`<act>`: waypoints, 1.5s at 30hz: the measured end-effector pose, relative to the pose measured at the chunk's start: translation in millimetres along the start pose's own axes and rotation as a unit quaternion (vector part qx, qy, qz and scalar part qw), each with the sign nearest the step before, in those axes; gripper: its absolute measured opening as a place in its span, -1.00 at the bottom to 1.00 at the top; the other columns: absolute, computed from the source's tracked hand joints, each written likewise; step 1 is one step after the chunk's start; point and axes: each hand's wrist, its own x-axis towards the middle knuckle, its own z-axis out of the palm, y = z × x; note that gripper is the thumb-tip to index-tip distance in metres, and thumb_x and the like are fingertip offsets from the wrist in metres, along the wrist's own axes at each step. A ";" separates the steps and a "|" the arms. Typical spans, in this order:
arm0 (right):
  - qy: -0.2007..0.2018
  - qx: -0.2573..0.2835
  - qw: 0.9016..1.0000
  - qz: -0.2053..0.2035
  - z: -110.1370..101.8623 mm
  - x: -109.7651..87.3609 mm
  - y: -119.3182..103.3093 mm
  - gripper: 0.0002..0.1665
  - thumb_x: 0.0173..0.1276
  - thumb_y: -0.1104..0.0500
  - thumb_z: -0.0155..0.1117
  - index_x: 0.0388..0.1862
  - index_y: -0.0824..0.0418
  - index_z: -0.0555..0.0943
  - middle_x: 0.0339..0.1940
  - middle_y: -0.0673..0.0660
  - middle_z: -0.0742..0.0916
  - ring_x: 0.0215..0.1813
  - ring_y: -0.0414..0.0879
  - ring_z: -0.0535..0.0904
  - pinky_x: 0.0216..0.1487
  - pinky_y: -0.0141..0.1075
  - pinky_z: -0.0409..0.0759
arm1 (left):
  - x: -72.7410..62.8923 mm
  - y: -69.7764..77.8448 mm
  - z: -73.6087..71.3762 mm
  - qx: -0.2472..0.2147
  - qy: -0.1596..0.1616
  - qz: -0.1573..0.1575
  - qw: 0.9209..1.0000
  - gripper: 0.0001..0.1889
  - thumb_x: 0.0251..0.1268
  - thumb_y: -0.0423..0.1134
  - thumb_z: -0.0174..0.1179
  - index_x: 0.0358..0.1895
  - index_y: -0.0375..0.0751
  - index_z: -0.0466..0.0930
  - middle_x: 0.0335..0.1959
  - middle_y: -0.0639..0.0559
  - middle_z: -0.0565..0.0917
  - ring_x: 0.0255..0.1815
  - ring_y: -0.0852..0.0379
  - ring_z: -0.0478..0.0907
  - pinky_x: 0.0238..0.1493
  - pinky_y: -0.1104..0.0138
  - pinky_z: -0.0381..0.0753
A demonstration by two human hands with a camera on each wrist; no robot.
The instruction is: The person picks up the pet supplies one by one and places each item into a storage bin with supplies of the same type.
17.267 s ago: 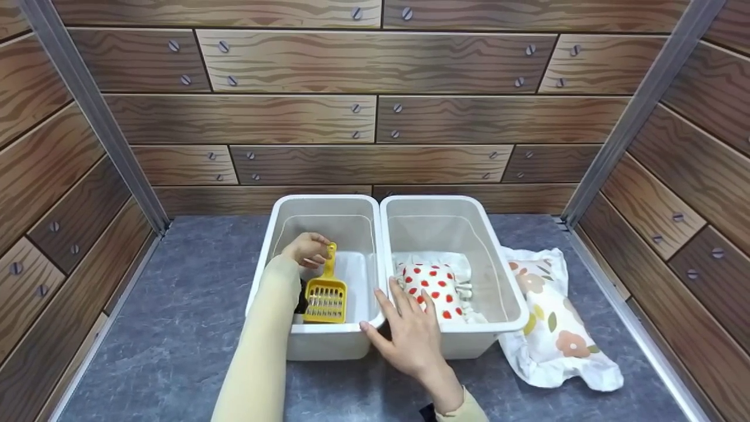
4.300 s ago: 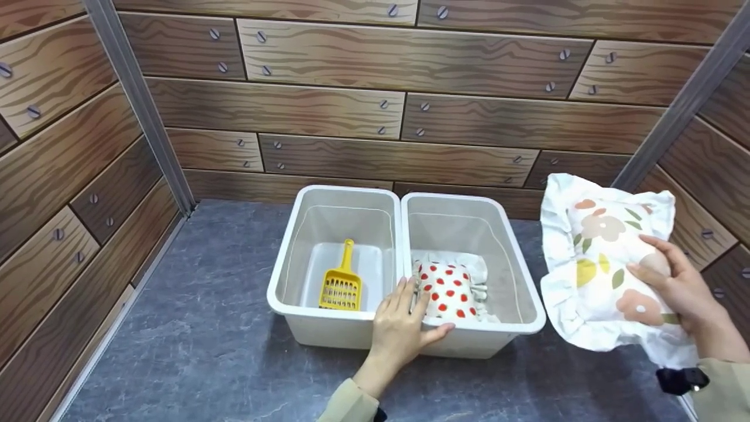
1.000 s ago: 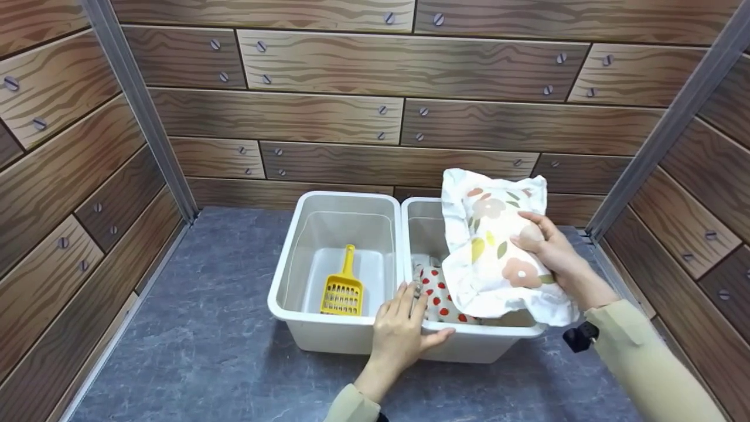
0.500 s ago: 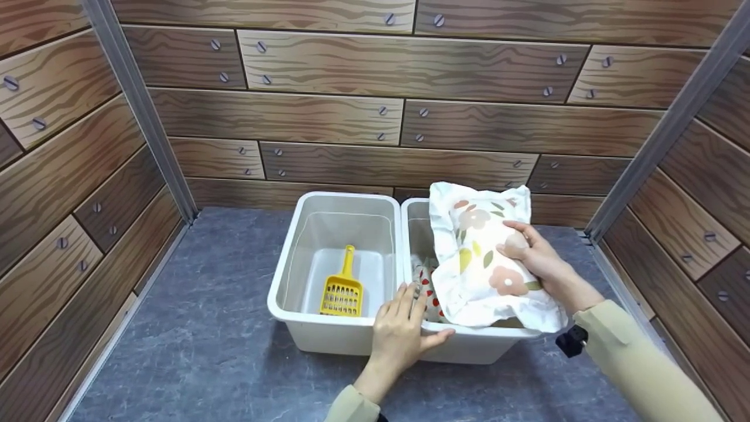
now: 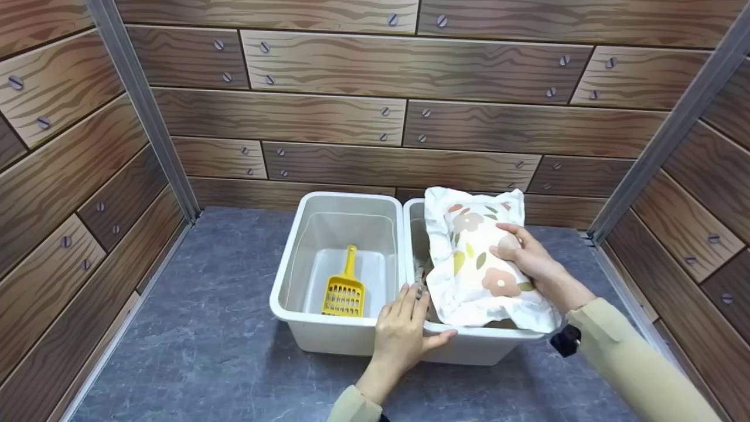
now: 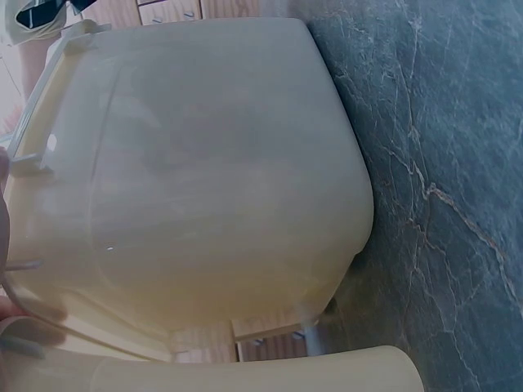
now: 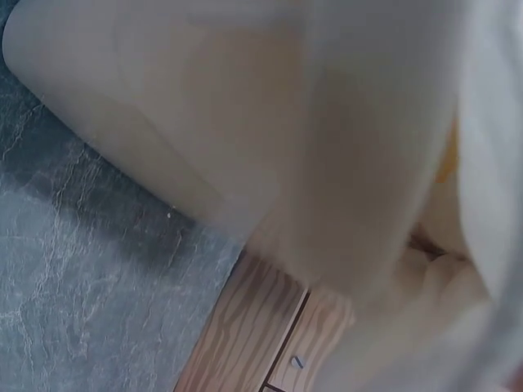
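My right hand [image 5: 536, 264] grips the right side of a floral pillow [image 5: 469, 278] with a ruffled white edge, thumb on top. The pillow is over the right grey plastic bin [image 5: 469, 349], its lower right corner overlapping the front rim. It covers nearly all of a red-spotted cushion inside that bin. My left hand [image 5: 399, 334] rests at the front where the two bins' rims meet, fingers straight and thumb spread along the right bin's rim. A yellow slotted litter scoop [image 5: 344, 290] lies in the left bin [image 5: 334, 337].
The bins stand side by side on a dark grey marbled surface [image 5: 193, 328]. Wood-plank-patterned walls [image 5: 328, 117] rise at the back and both sides, joined by grey metal corner posts [image 5: 146, 117].
My right hand lifted the floral pillow from beside the bins, carried it left over the right bin and lowered it, hiding the red-spotted cushion. My left hand left the scoop and moved to the rims.
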 end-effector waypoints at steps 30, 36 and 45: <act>-0.043 0.021 0.998 0.041 20.8 8.0 11.4 -0.11 0.40 0.06 0.24 0.57 0.08 0.01 0.48 0.37 0.13 0.30 0.17 0.32 0.33 -0.09 0.24 | 0.3 -0.5 1.4 0.006 0.013 0.005 1.000 -0.16 -0.13 0.56 0.16 -0.07 -0.14 0.70 -0.01 -0.11 0.71 0.05 0.00 0.65 -0.17 0.26 0.61; -0.050 0.022 0.997 0.046 26.0 9.3 14.1 -0.11 0.40 0.07 0.25 0.56 0.09 0.03 0.46 0.36 0.17 0.29 0.17 0.33 0.34 -0.10 0.23 | -1.4 -0.9 2.5 0.004 0.006 0.001 1.000 -0.16 -0.14 0.56 0.18 -0.06 -0.13 0.70 0.01 -0.10 0.70 0.07 0.00 0.64 -0.15 0.26 0.61; -0.049 0.011 0.998 0.044 36.1 10.4 18.9 -0.14 0.40 0.11 0.22 0.54 0.15 0.03 0.43 0.36 0.22 0.25 0.11 0.35 0.20 -0.26 0.31 | -1.3 -0.8 3.7 -0.002 0.011 -0.001 1.000 -0.14 -0.23 0.55 0.24 -0.06 -0.15 0.70 0.01 -0.12 0.70 0.07 0.00 0.64 -0.15 0.26 0.60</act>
